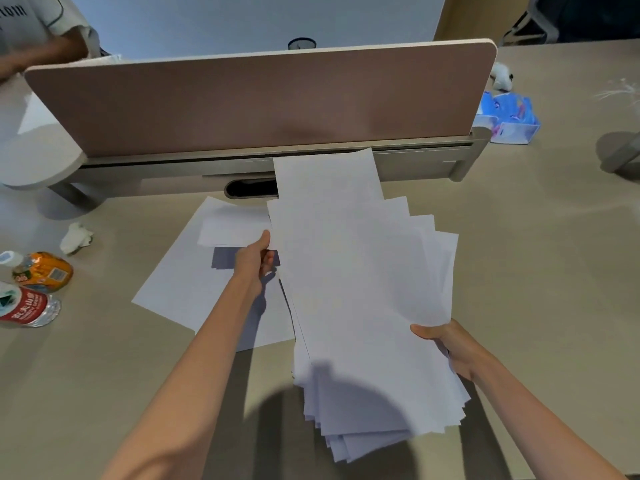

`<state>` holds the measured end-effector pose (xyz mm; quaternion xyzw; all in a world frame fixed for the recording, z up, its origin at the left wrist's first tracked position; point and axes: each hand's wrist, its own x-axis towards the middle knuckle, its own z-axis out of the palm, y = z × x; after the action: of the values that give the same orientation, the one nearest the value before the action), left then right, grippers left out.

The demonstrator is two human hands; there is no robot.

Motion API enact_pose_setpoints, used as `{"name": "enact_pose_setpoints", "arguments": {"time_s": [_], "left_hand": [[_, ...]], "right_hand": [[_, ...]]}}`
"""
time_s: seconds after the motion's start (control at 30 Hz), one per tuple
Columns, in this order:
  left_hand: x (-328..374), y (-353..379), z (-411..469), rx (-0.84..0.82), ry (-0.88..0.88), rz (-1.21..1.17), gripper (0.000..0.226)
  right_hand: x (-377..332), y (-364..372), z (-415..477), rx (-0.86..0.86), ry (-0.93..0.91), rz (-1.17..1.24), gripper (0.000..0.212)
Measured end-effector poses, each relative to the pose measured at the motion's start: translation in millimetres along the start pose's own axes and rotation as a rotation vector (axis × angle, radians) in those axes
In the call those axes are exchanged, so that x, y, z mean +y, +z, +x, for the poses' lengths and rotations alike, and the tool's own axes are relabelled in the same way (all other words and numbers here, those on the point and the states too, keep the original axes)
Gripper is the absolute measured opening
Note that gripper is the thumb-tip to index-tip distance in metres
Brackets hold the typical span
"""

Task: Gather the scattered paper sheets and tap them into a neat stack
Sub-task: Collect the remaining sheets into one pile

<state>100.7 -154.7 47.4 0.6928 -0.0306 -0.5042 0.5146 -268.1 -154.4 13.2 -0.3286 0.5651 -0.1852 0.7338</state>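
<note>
Paper sheets [363,289] fanned, pinched by left hand [254,261], right hand [446,344].

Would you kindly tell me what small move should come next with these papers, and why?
Probably the left hand should let go of the fanned bundle, which the right hand also grips, and draw in the loose sheets lying on the desk beside it; tapping seems premature while those are ungathered.
</note>
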Motion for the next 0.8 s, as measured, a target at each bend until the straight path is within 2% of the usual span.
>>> {"name": "enact_pose_setpoints", "arguments": {"time_s": [0.13,0.27,0.37,0.43,0.5,0.53,0.63,0.73,0.8], "left_hand": [[16.1,-12.9,-23.6,-0.005,0.24,-0.081,0.041],[40.6,-29.6,-58.5,-0.011,0.402,0.087,0.038],[60.8,-45.1,-84.7,-0.1,0.436,0.137,0.029],[69.8,-49.6,-102.9,-0.191,0.459,0.159,0.022],[76.7,-51.2,-120.1,-0.273,0.473,0.159,0.047],[79.4,-51.3,-127.5,-0.301,0.472,0.132,0.053],[85.9,-53.5,-137.3,-0.367,0.462,0.007,0.021],[80.3,-58.6,-138.8,-0.377,0.375,-0.098,0.026],[67.4,-58.4,-134.7,-0.422,0.289,-0.031,0.026]], "right_hand": [[3.2,6.4,2.7,0.017,-0.01,0.023,0.042],[6.6,14.4,5.5,0.053,0.002,0.028,0.04],[6.3,22.9,6.1,0.074,0.02,-0.007,0.041],[7.2,27.1,7.7,0.1,0.04,-0.037,0.053],[7.2,34.2,7.5,0.134,0.026,-0.015,0.048],[7.5,37.3,7.7,0.153,0.014,-0.001,0.049],[6.9,45.2,5.6,0.182,-0.058,0.04,0.056],[11.0,45.5,6.9,0.203,-0.127,0.047,0.062],[14.5,42.9,4.9,0.198,-0.151,0.036,0.062]]}}
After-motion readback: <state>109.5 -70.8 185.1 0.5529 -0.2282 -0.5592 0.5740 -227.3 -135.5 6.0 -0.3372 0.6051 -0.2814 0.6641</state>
